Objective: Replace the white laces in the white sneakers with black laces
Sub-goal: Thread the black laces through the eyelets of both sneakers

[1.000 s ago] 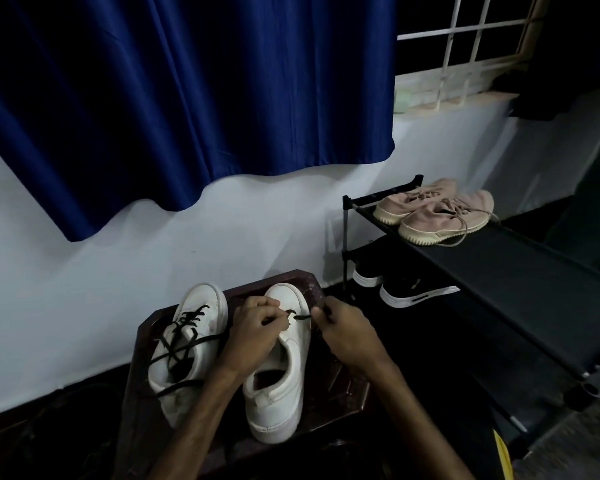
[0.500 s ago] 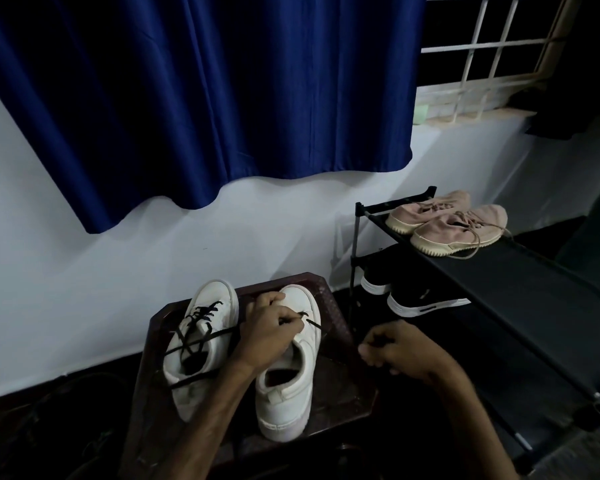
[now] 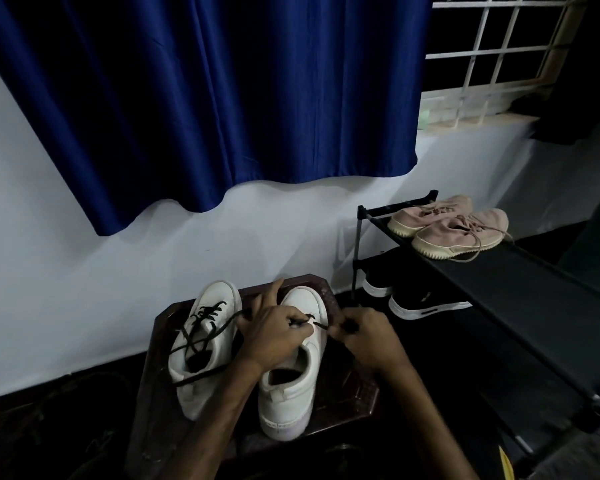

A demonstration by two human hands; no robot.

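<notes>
- A blue curtain [image 3: 205, 98] hangs across the upper left, and its wavy hem ends partway down the white wall [image 3: 66, 289].
- A window grille [image 3: 499, 46] of pale bars shows at the upper right, beside the curtain's edge.
- A black shoe rack [image 3: 534, 289] runs along the right side, from the wall toward the viewer.
- A dark wooden stool [image 3: 354, 386] stands against the wall, just left of the rack, and bears both white sneakers.
- A pair of pink sneakers [image 3: 461, 233] sits on the rack's top shelf at its far end, with black sneakers [image 3: 426, 306] with white soles on the shelf below.
- The left white sneaker [image 3: 219, 296] lies with its long axis running away from the person, toe to the wall and heel near. Black lacing [image 3: 205, 327] crosses its eyelets, with loose ends trailing over its sides.
- The right white sneaker [image 3: 291, 386] sits just beside it and parallel, toe to the wall and heel toward the viewer. Any lettering on it is too blurred to read.
- The left hand [image 3: 274, 334] rests on the right sneaker's upper, its curled fingers pinching the black lace [image 3: 317, 325] over the eyelets, with one finger stretched toward the toe.
- The right hand [image 3: 368, 337], just right of that sneaker, pinches the lace's free end between curled fingertips.
- The lace runs crosswise between the two hands.
</notes>
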